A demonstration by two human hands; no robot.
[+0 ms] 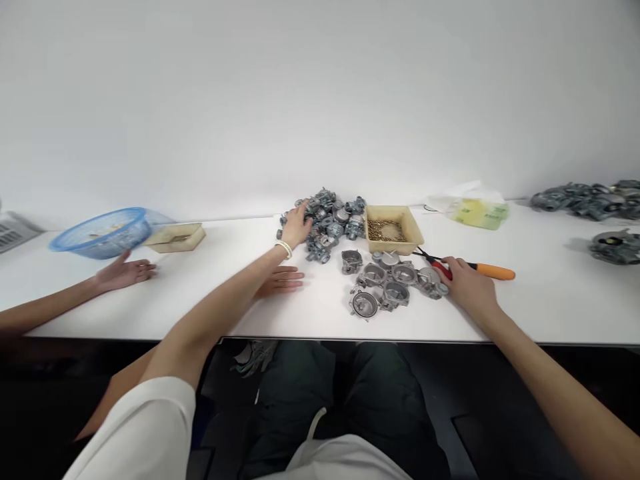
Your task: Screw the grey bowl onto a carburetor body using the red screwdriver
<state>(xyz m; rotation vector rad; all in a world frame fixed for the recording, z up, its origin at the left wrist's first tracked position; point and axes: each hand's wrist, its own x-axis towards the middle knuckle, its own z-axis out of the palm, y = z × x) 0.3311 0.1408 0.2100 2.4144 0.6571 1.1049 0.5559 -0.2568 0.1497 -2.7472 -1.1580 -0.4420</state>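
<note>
My left hand (pixel 296 227) reaches far forward and rests on the left edge of a pile of grey metal castings (pixel 333 223), its fingers stretched onto the parts. A white bracelet sits on that wrist. My right hand (pixel 467 285) lies on the table at the right end of a group of laid-out round castings (pixel 390 287). Its fingers are curled over the red grip of a hand tool (pixel 443 268), and an orange handle (pixel 493 271) sticks out to the right. A beige tray of small brass pieces (pixel 393 230) stands between pile and tool.
A co-worker's hands lie flat on the table, one (pixel 125 270) at the left and one (pixel 280 280) under my left forearm. A blue basket (pixel 103 233) and a beige dish (pixel 177 237) stand far left. A plastic bag (pixel 477 210) and more castings (pixel 590 199) are at the right.
</note>
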